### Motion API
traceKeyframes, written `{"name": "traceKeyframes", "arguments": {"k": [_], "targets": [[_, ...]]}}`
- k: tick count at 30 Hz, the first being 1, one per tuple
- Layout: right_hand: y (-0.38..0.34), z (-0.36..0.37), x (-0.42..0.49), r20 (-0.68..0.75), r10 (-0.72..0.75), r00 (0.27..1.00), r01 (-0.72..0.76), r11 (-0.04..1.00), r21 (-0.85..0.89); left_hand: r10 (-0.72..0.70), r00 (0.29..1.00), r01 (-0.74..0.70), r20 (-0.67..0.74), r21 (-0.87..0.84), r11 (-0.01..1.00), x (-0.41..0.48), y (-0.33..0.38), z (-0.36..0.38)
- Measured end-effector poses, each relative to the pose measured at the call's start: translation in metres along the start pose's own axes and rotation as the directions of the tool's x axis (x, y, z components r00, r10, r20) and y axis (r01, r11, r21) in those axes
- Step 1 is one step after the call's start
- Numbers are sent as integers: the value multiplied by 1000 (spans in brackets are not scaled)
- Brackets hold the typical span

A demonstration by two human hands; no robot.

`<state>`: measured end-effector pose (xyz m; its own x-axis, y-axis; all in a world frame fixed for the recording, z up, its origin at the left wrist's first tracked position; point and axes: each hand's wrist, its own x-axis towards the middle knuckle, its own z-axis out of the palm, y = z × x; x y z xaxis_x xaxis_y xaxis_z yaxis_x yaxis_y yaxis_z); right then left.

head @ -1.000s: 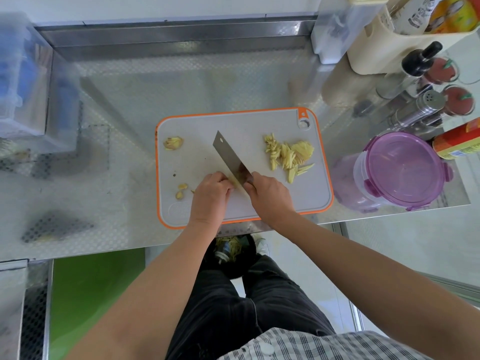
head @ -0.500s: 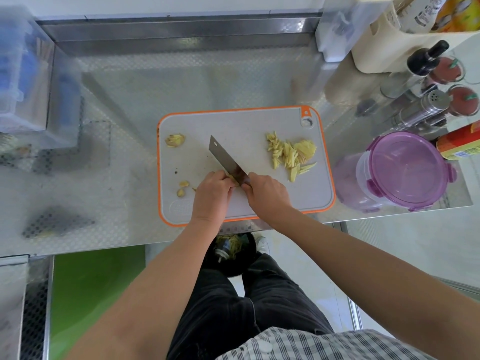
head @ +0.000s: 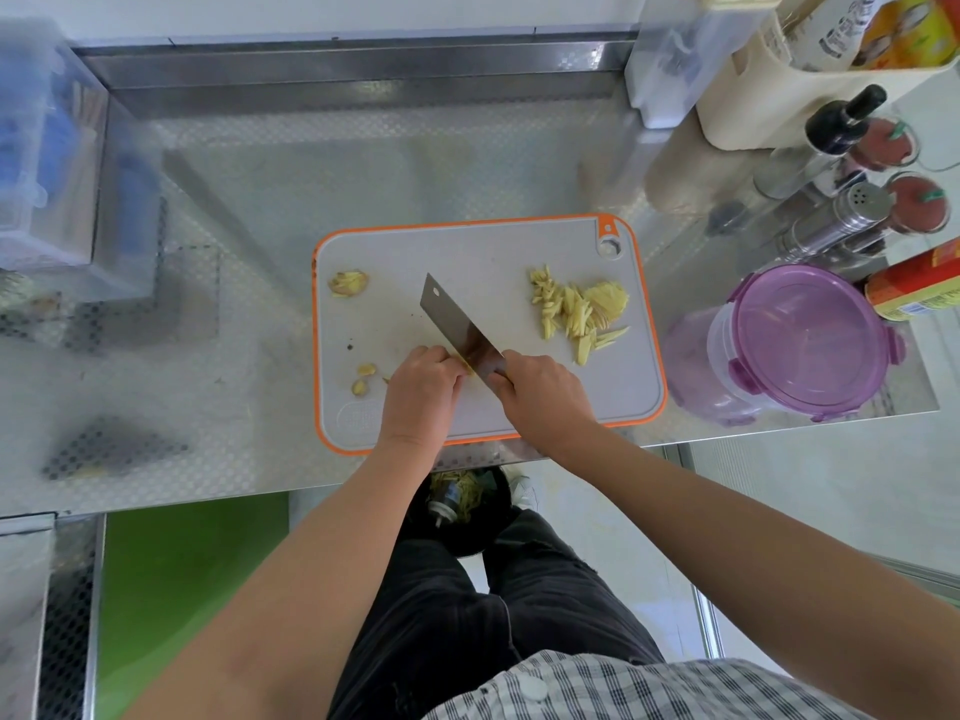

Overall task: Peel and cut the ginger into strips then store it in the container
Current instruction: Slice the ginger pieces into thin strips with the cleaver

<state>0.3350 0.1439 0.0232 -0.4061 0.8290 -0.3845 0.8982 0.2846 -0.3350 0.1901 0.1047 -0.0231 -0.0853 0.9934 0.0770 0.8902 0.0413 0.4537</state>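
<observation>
On the grey cutting board (head: 483, 252) with an orange rim, my left hand (head: 421, 387) presses down on a piece of ginger (head: 464, 362), mostly hidden under my fingers. My right hand (head: 540, 394) grips the handle of a cleaver (head: 457, 324) whose blade rests against the ginger beside my left fingertips. A pile of cut ginger strips (head: 576, 311) lies at the board's right side. Peel scraps (head: 349, 283) lie at the upper left, with small bits (head: 362, 377) at the lower left. The container (head: 795, 340), with a purple lid on it, stands right of the board.
Seasoning shakers (head: 836, 220), bottles and a cream caddy (head: 769, 90) crowd the back right corner. A clear plastic box (head: 57, 163) stands at the left. A black bin (head: 467, 506) with peelings sits on the floor below the counter edge.
The cleaver blade has shifted slightly left along the ginger between cuts. My left hand has stayed in place on the ginger.
</observation>
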Motion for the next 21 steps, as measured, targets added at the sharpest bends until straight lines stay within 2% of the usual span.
{"name": "traceKeyframes", "arguments": {"k": [8,13,21], "targets": [[-11,9,10,4,31,1000,-31,1000,-5,-6,1000,6,4,-16,1000,0,0,0],[-4,6,3,-42,68,997,-64,995,76,-11,1000,11,4,-23,1000,0,0,1],[0,-3,-4,-6,16,1000,-16,999,29,-41,999,41,-8,-22,999,0,2,1]]}}
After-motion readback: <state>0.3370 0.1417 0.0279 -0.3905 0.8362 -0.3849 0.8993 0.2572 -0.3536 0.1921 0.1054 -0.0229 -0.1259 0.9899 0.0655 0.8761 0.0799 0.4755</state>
